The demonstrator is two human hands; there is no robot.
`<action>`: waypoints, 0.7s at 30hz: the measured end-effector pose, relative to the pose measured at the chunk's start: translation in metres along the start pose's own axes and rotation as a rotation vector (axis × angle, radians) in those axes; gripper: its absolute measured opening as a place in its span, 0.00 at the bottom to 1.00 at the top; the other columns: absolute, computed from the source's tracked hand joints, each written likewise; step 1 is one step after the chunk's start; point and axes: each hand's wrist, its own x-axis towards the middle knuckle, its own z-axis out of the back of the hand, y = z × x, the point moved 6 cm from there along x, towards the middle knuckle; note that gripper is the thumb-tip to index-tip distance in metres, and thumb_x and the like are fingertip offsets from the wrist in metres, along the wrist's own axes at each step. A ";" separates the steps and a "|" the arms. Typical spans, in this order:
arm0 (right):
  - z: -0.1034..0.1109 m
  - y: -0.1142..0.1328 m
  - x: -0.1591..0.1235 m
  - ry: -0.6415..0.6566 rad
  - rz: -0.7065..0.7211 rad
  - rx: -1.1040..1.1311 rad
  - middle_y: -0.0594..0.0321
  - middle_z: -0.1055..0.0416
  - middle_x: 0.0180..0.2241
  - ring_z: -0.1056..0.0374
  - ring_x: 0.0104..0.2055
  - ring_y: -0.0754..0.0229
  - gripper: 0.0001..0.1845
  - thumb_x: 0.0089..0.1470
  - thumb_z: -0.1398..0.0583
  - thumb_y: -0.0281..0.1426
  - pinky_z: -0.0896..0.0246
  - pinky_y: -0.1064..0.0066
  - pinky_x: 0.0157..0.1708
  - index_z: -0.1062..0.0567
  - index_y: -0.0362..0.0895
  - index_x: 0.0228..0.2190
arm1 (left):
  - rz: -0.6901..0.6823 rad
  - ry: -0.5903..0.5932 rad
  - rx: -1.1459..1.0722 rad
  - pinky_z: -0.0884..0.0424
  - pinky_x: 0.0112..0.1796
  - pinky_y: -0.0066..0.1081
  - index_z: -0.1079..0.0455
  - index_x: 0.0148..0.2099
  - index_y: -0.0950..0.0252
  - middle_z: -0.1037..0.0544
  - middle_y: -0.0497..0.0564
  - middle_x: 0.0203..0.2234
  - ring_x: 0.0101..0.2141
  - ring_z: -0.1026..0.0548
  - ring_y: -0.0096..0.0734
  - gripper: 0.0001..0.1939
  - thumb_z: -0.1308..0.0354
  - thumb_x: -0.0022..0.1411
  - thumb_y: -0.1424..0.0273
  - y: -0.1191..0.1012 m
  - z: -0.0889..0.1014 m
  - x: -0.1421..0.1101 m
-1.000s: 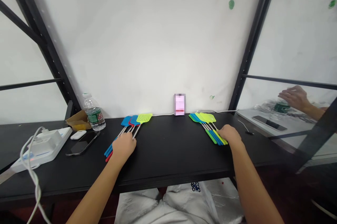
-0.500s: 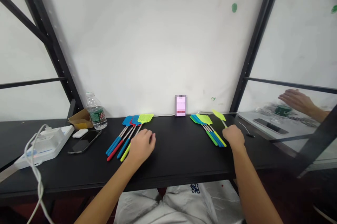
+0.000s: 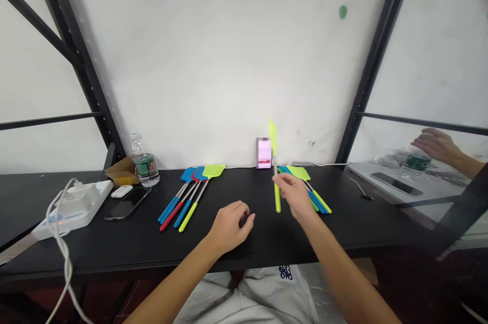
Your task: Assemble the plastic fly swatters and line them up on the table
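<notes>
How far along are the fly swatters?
Looks settled: the left fan of swatters lies flat on the black desk, handles toward the person. In hand: the right hand holds a yellow-green swatter upright; the left hand is empty. Left: the right group of swatters, not yet picked up.

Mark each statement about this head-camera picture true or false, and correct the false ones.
1. The right hand holds a yellow-green fly swatter upright. True.
2. The left hand is holding something. False: nothing shows in it.
3. A water bottle stands upright on the black desk. True.
4. The smartphone lies on top of the power strip. False: it lies on the desk beside the strip.
</notes>
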 end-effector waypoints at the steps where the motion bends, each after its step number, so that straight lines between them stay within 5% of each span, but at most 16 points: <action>1: -0.016 -0.008 -0.007 0.068 -0.068 0.054 0.69 0.37 0.18 0.45 0.18 0.68 0.17 0.43 0.34 0.43 0.52 0.74 0.17 0.26 0.42 0.26 | 0.011 -0.021 -0.011 0.38 0.31 0.27 0.36 0.37 0.63 0.32 0.47 0.27 0.28 0.32 0.27 0.09 0.52 0.66 0.64 0.000 0.002 0.000; 7: -0.061 -0.035 -0.032 0.281 -0.163 0.104 0.73 0.43 0.14 0.50 0.14 0.70 0.16 0.46 0.34 0.41 0.59 0.76 0.15 0.32 0.42 0.24 | 0.072 -0.013 -0.040 0.36 0.31 0.29 0.38 0.47 0.62 0.31 0.47 0.32 0.31 0.31 0.30 0.13 0.49 0.63 0.62 0.004 0.002 0.000; 15: -0.072 -0.037 -0.038 0.432 -0.177 0.021 0.71 0.39 0.15 0.44 0.15 0.68 0.18 0.55 0.42 0.45 0.54 0.77 0.15 0.33 0.44 0.26 | 0.063 0.045 0.019 0.37 0.32 0.28 0.38 0.38 0.61 0.29 0.47 0.32 0.32 0.29 0.30 0.05 0.54 0.65 0.72 0.007 -0.006 0.001; 21: -0.069 -0.030 -0.038 0.396 0.054 -0.297 0.69 0.39 0.13 0.42 0.16 0.67 0.24 0.59 0.46 0.46 0.47 0.75 0.21 0.35 0.44 0.19 | 0.030 0.000 0.101 0.36 0.32 0.29 0.37 0.42 0.61 0.27 0.48 0.33 0.33 0.27 0.31 0.06 0.55 0.68 0.68 0.009 -0.007 0.000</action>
